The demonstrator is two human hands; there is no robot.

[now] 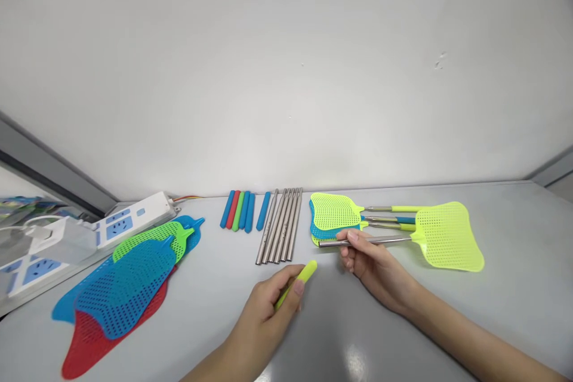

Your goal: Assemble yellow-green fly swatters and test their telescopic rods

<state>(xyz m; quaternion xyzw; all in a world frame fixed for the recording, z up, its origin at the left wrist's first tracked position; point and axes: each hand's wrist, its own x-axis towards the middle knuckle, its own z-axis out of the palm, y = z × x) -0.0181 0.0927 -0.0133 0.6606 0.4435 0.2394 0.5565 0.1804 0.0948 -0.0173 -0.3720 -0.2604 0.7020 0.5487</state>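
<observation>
My left hand (273, 304) is closed around a yellow-green handle grip (308, 271), whose rounded end sticks out past the fingers. In my right hand (367, 262) is the metal rod of a fly swatter (450, 236). Its yellow mesh head points right, and the bare rod end points left toward the grip, apart from it. Behind my right hand lie several fly swatters with handles, including a yellow one (335, 210) over a blue one. A row of metal rods (282, 227) lies just beyond my left hand.
Blue, red and green grips (238, 210) lie by the wall, left of the rods. Loose mesh swatter heads (129, 289) in blue, green and red overlap at the left. Behind them is a white power strip (129, 224) with a plugged-in adapter (65, 242). A white wall (286, 71) bounds the grey table.
</observation>
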